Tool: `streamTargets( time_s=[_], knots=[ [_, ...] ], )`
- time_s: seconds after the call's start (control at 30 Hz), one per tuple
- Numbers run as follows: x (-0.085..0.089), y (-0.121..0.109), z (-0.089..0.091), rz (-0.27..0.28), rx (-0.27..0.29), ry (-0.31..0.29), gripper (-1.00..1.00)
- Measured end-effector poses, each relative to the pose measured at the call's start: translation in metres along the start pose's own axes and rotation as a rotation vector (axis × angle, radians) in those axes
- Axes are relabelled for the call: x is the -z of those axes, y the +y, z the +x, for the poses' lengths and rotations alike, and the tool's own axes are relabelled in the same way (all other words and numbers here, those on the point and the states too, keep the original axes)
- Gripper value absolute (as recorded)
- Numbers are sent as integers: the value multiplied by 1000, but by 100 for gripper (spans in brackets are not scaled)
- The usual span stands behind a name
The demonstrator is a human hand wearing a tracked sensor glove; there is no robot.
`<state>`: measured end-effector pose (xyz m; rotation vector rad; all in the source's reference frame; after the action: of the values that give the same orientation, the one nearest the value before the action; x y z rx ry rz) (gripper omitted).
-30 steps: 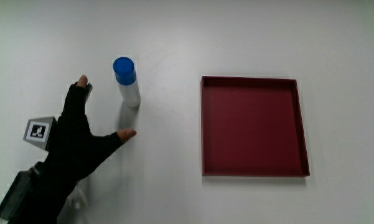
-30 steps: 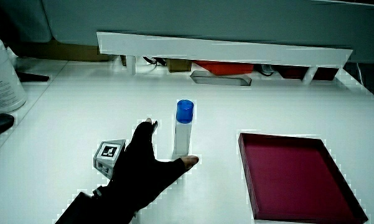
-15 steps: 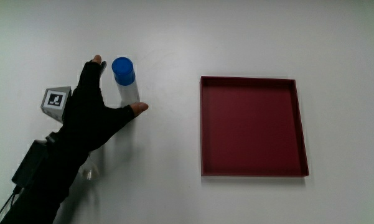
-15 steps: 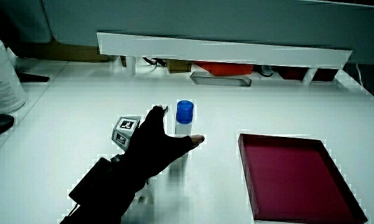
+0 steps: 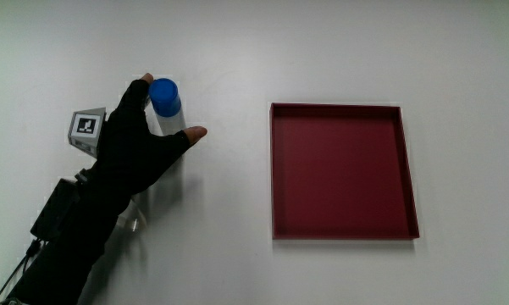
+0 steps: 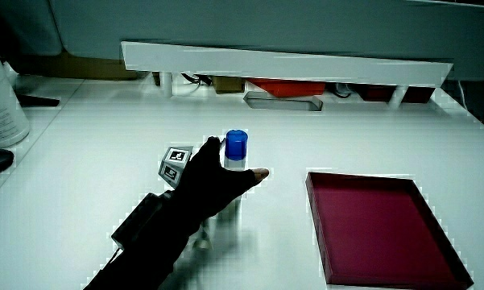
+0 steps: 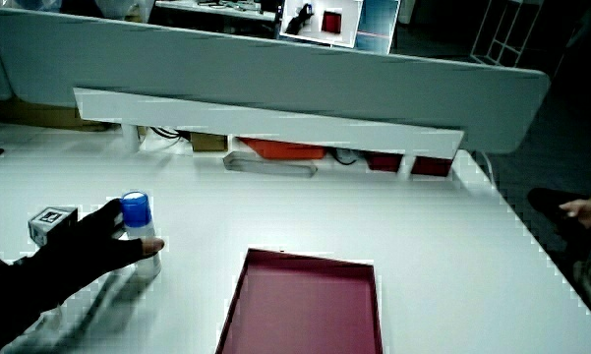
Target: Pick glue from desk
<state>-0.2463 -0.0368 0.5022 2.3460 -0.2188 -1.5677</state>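
A glue stick (image 5: pixel 165 96) with a blue cap stands upright on the white desk; in both side views (image 6: pixel 237 146) (image 7: pixel 136 209) the cap shows above the glove. The black-gloved hand (image 5: pixel 144 140) is right up against its tube, which sits in the crook between the outstretched thumb (image 5: pixel 195 133) and the forefinger beside the cap. The fingers are still spread, not curled round the tube. The glove hides most of the tube. The patterned cube (image 5: pixel 86 125) rides on the back of the hand. The stick rests on the desk.
A shallow dark red tray (image 5: pixel 273 169) lies on the desk beside the glue, a hand's width from the thumb, seen in both side views (image 6: pixel 318 209) (image 7: pixel 238 305). A white tub (image 6: pixel 0 105) stands at the table's edge. A low white shelf (image 6: pixel 282 64) runs along the partition.
The hand has slid across the desk away from the person and up to the glue stick, so that thumb and forefinger now straddle its tube. The stick has not moved.
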Motion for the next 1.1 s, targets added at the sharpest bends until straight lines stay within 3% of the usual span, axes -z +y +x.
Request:
streamTargets(
  time_s=[0.2, 0.47, 0.53, 0.57, 0.7, 0.73, 0.8, 0.83, 0.93, 0.97, 1.0, 1.03, 1.1],
  knots=[
    [-3, -4, -2, 75, 26, -11, 62],
    [-5, -5, -4, 94, 42, 22, 100],
    [-5, -7, 0, 94, 58, -8, 100],
    [-7, -7, 0, 95, 60, 6, 100],
    [-5, -6, 17, 88, 111, 1, 100],
    [-4, -7, 23, 82, 86, 18, 100],
    [0, -5, 36, 62, 155, 2, 100],
    [1, -5, 40, 55, 142, 24, 100],
    [12, -3, 59, 17, 182, -29, 100],
    [16, -1, 62, 6, 203, -31, 100],
    [20, 0, 66, -3, 191, -18, 100],
    [25, 0, 73, -20, 213, -56, 100],
    [34, 2, 82, -33, 225, -43, 100]
  ],
)
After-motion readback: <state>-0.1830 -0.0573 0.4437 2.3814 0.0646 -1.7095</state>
